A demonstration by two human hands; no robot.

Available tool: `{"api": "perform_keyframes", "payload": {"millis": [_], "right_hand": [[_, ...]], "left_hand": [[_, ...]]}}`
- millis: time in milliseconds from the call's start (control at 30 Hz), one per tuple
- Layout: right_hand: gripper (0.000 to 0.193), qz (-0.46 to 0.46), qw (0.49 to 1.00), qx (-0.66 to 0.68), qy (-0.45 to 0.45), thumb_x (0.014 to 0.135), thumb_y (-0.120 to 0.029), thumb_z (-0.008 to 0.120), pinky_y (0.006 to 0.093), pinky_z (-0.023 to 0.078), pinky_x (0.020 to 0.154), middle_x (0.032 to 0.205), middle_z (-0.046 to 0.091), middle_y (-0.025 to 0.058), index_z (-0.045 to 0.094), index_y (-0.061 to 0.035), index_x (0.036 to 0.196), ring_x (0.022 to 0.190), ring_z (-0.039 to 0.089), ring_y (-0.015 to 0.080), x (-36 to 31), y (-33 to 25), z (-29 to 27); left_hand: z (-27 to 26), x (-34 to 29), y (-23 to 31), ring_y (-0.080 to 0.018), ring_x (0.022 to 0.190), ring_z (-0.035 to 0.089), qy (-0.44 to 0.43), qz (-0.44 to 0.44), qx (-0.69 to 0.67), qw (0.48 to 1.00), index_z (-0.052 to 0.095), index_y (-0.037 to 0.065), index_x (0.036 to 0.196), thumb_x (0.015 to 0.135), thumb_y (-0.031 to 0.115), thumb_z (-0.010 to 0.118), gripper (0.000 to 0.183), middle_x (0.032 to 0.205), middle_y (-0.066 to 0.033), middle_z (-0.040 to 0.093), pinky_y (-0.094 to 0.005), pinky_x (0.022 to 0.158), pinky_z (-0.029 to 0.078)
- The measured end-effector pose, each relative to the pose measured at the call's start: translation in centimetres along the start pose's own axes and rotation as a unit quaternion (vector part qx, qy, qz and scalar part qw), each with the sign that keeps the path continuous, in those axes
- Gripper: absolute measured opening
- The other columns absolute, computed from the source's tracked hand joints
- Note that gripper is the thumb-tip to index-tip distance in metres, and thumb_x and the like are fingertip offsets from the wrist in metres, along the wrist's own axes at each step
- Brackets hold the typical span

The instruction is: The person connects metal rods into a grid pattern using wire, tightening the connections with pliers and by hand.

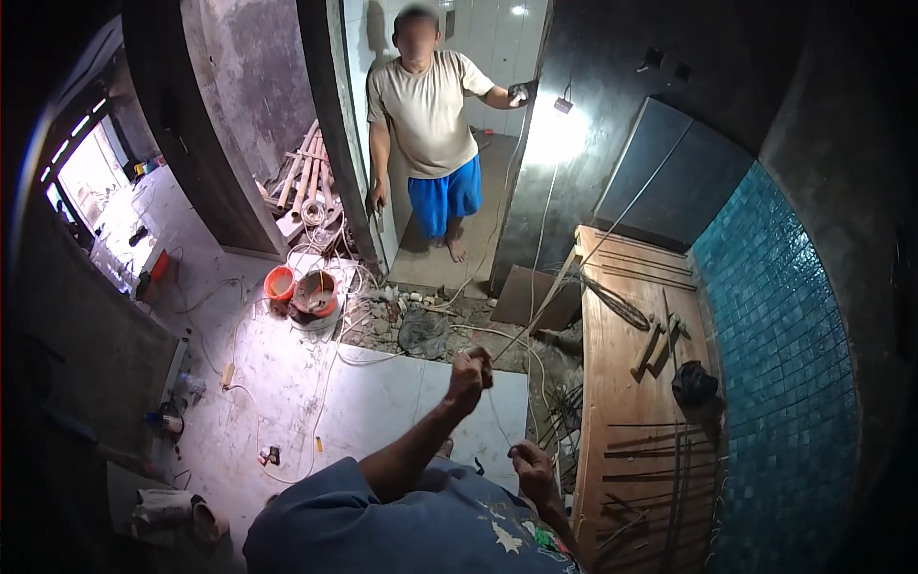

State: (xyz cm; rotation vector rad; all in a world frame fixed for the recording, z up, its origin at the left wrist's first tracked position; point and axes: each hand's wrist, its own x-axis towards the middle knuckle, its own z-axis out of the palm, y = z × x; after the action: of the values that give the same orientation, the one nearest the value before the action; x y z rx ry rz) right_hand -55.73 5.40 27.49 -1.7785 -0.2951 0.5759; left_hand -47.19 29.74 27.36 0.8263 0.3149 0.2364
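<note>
Two bare hands work close together: the left hand point(469, 378) curls its fingers around a long, thin metal rod point(612, 225), the right hand point(533, 469) pinches a fine pale wire point(495, 416). The rod slants up past the far corner of a light-brown wooden bench point(617, 383). Around lie dusty white floor tiles point(373, 421), grey rubble point(378, 320) and a glossy teal tiled wall point(784, 287). Fingers cover the rod's near end; whether it joins the wire cannot be told. Darkness swallows the room's edges.

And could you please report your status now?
Left hand gripping long thin grey rod. Right hand pinching thin pale strand. Brown wooden bench close on the right.
</note>
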Motion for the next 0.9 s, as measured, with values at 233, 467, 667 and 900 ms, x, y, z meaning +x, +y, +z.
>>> {"api": "perform_keyframes", "payload": {"millis": [233, 467, 667, 900], "right_hand": [[0.017, 0.015, 0.998, 0.067, -0.004, 0.099, -0.013, 0.055, 0.0234, 0.033, 0.057, 0.07, 0.049, -0.0045, 0.06, -0.0014, 0.087, 0.065, 0.041, 0.0054, -0.2, -1.7, 1.6], [0.017, 0.034, 0.996, 0.077, 0.002, 0.098, -0.016, 0.057, 0.0227, 0.032, 0.056, 0.069, 0.048, -0.0053, 0.062, -0.0025, 0.089, 0.063, 0.04, 0.0051, 1.5, 1.4, 1.8], [0.017, 0.096, 0.989, 0.101, -0.051, 0.097, -0.019, 0.06, 0.0234, 0.036, 0.056, 0.068, 0.052, -0.0022, 0.066, -0.003, 0.095, 0.062, 0.044, 0.0058, 0.9, 2.9, 1.4], [0.033, 0.098, 0.977, -0.121, 0.147, 0.097, -0.024, 0.056, 0.0386, 0.051, 0.071, 0.085, 0.064, 0.0112, 0.063, 0.0044, 0.111, 0.078, 0.063, 0.0244, 0.5, 25.5, -0.6]], "left_hand": [[1.3, 1.9, 3.7, -0.0041, 0.043, 0.033, 0.074, 0.101, 0.038, 0.991, 0.054, 0.011, 0.081, 0.095, 0.005, 0.043, 0.019, 0.058, 0.0061, 0.04, -0.0233, 0.038, 0.025], [-1.0, 2.4, 3.5, -0.007, 0.046, 0.036, 0.023, 0.052, 0.046, 0.997, 0.056, 0.008, 0.089, 0.093, 0.001, 0.038, 0.02, 0.06, 0.0029, 0.041, -0.0255, 0.041, 0.029], [-4.0, 3.0, 3.3, -0.0077, 0.045, 0.038, 0.047, -0.018, -0.004, 0.999, 0.056, 0.008, 0.086, 0.093, 0.002, 0.04, 0.018, 0.06, 0.0011, 0.043, -0.0248, 0.04, 0.031], [-8.0, 8.1, 8.1, -0.006, 0.054, 0.045, 0.106, 0.215, 0.253, 0.937, 0.06, 0.007, 0.085, 0.089, 0.004, 0.045, 0.015, 0.066, 0.0046, 0.048, -0.023, 0.048, 0.036]]}}
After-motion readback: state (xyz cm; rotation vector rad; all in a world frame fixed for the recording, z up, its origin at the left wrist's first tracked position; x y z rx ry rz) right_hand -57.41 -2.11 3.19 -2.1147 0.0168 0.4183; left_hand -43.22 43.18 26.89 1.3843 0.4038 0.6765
